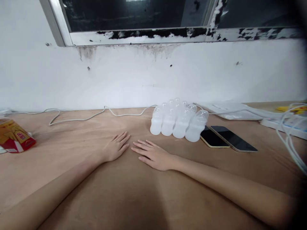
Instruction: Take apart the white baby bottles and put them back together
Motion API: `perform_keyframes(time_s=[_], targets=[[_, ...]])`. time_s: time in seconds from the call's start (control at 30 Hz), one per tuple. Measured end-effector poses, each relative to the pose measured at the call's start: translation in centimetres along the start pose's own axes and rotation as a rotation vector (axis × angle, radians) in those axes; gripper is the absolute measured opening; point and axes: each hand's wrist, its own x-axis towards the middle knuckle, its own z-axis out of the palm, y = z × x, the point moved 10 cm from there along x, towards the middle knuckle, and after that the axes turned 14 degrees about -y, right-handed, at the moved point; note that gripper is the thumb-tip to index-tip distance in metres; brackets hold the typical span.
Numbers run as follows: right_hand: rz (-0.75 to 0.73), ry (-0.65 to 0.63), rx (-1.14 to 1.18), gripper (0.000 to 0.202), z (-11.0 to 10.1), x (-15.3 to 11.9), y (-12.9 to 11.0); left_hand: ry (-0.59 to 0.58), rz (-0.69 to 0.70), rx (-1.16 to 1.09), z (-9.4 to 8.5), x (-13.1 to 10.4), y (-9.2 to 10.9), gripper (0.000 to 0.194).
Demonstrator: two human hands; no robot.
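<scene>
Tabletop (100, 198) of brown wood spreads beneath the group of white bottles (178, 123), which serves here as the landmark. Behind the bottles rises a white wall (120, 76), stained and pitted, and above them sits a dark window (139, 16) (its frame is badly flaked). The bottles themselves stand packed close, milky below with see-through domed tops, four along the front. A flat white packet (224, 107) lies behind them and to their right, while a red and yellow carton (21, 135) is far to their left. The right hand (153, 156) lies near the bottles, on their left and closer to the person, palm down and flat on the wood, fingers stretched, with nothing in its grasp. The left hand (116, 148), farther left of the bottles, is likewise palm down and opened out, gripping nothing; the fingertips of both point toward each other, slightly apart. Just right of the bottles, two phones (232, 138) lie side by side, dark screens up. Something yellow (297, 109) shows well to their right, and a thin white cable (127, 115) winds leftward from behind them.
</scene>
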Motion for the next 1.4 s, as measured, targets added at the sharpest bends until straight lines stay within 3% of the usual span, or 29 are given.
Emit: perform_keyframes(time_s=[0.13,0.27,0.7,1.4], targets=[[0.079,0.011,-0.008,0.047,0.1,-0.8,1.8,-0.056,0.048,0.022,-0.1,-1.3,1.6,0.054],[0.087,0.014,-0.011,0.048,0.0,-1.0,1.9,-0.072,0.129,0.02,-0.4,-1.4,2.6,0.048],[0.079,0.063,0.023,0.045,-0.6,-1.1,1.7,0.049,0.156,-0.012,-1.0,-1.6,2.2,0.042],[0.082,0.052,0.026,0.045,-0.6,-1.1,1.6,0.055,0.147,-0.009,-1.1,-1.7,2.1,0.042]])
